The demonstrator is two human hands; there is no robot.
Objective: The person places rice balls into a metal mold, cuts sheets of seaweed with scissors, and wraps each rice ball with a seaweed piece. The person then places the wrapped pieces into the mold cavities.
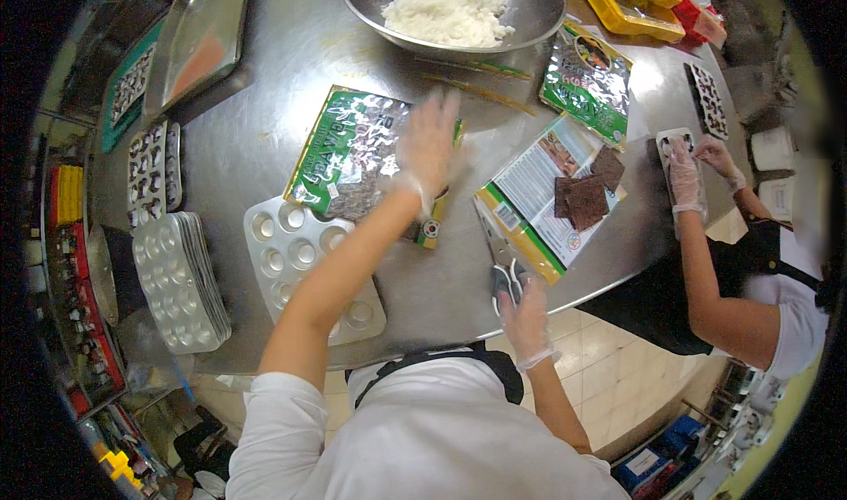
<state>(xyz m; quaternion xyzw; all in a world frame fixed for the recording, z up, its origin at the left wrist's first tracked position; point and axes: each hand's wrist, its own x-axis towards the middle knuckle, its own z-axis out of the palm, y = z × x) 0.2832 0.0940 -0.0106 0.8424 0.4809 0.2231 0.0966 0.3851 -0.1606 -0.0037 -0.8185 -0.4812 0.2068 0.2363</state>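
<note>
The left hand (428, 142), blurred in a clear glove, has its grip open with fingers outstretched over a glossy, crinkled green-and-silver packet (353, 151), contact uncertain, while the right hand (527, 319) has its grip closed on the looped handles of metal scissors (505, 279). Rough, dark, thin squares (585, 202) overlap on a smooth printed packet (527, 182) just beyond the scissors; a round steel bowl (366, 10) holds a lumpy white mass (450, 10). The surface (432, 297) is shiny, smudged metal, carrying a dimpled muffin tray (275, 275), above a pale tiled floor (582, 359).
</note>
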